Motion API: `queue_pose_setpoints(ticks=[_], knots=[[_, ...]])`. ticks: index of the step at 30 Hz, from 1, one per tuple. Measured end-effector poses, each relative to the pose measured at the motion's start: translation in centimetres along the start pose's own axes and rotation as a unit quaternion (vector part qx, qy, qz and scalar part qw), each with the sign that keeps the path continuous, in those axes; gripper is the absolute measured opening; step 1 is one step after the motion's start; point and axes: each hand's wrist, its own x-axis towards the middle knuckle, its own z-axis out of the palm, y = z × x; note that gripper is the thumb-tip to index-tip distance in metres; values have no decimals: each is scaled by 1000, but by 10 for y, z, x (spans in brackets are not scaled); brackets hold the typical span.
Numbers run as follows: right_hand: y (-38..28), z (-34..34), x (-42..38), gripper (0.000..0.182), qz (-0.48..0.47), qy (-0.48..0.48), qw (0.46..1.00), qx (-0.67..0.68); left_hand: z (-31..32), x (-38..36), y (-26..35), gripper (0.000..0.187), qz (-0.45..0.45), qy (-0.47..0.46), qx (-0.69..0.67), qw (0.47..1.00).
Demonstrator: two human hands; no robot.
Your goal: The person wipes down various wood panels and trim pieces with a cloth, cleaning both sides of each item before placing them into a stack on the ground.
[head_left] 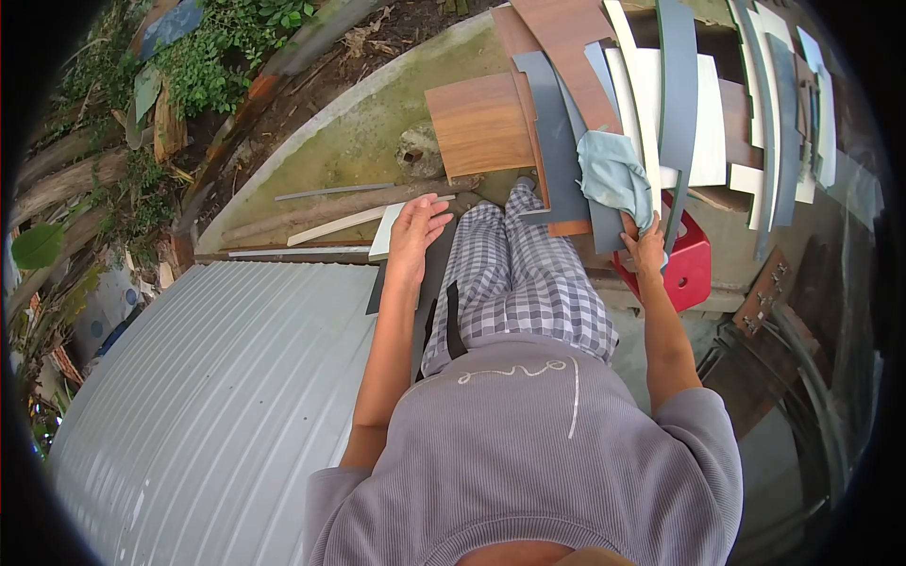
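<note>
My right hand (645, 247) is closed on the lower end of a pale blue cloth (615, 172), which lies over the ends of several boards. Close by are a dark grey board (554, 141), a brown wood-look board (571, 57) and a white board (644, 104). Below that hand stands a red plastic stool (689, 269), partly covered by the boards. Held up over the left side, my left hand (418, 231) has its fingers apart and nothing in it. Behind it is the end of a white board (385, 231).
Corrugated grey metal sheeting (226, 396) fills the lower left. A wooden pole (321, 215) and thin strips lie on the mossy concrete. More boards (779, 123) are stacked at the right. Plants and logs (71, 184) border the upper left.
</note>
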Motion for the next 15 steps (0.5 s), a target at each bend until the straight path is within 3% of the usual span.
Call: queue_pose_setpoints(ticks=[2, 3, 5, 6, 9, 13, 15], knots=[[16, -4, 5, 76, -50, -32, 994, 87, -2, 0, 0, 40, 0, 0, 5, 1000], [29, -3, 11, 76, -48, -30, 995, 87, -4, 0, -1, 39, -2, 2, 6, 1000], [55, -1, 32, 53, -38, -80, 979, 186, -4, 1, -3, 38, -3, 1, 5, 1000], [62, -4, 38, 38, -39, -48, 988, 142, -4, 1, -3, 38, -5, 3, 9, 1000], [65, -5, 62, 38, 21, 29, 968, 248, -2, 0, -4, 38, -6, 3, 20, 1000], [45, 12, 93, 49, -34, -46, 968, 245, 1, -1, -3, 37, -8, -1, 34, 999], [42, 11, 99, 52, -49, -39, 962, 264, 1, -3, -2, 36, -8, 1, 41, 999]])
